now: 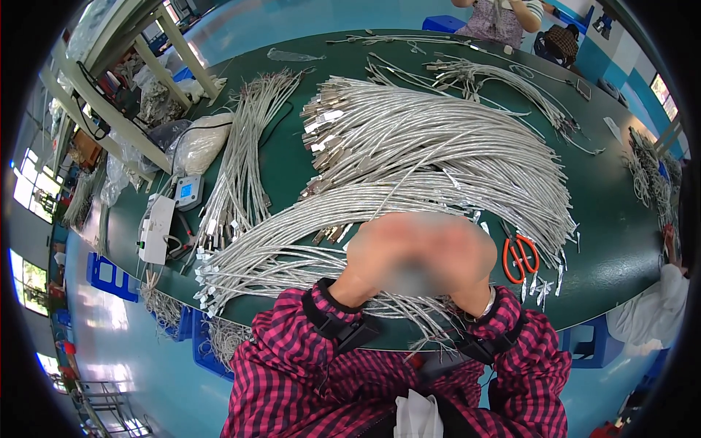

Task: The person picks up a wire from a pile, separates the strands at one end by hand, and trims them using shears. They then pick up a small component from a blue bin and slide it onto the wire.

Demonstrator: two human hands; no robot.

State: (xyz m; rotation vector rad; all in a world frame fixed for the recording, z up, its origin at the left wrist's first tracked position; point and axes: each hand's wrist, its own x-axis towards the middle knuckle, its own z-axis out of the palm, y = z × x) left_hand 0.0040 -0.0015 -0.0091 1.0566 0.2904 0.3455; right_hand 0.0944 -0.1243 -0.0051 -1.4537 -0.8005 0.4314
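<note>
My left hand (376, 255) and my right hand (465, 255) are close together over the near part of the table, in front of my body. A blur covers both, so the fingers, and anything between them, cannot be made out. Beneath and around them lies a bundle of silvery cables (292, 219) with pale tags at its left end. Farther back spreads a large fanned pile of similar cables (438, 131), metal connectors at its left ends. Orange-handled scissors (520, 261) rest just right of my right hand.
Another cable bundle (244, 153) lies at the left, near a small box with a lit screen (188, 193) and a white device (155, 230). A shelf frame (120, 139) rises at the far left. Across the green table (613, 197) a person (504, 22) works; another person's sleeve (650, 310) shows at right.
</note>
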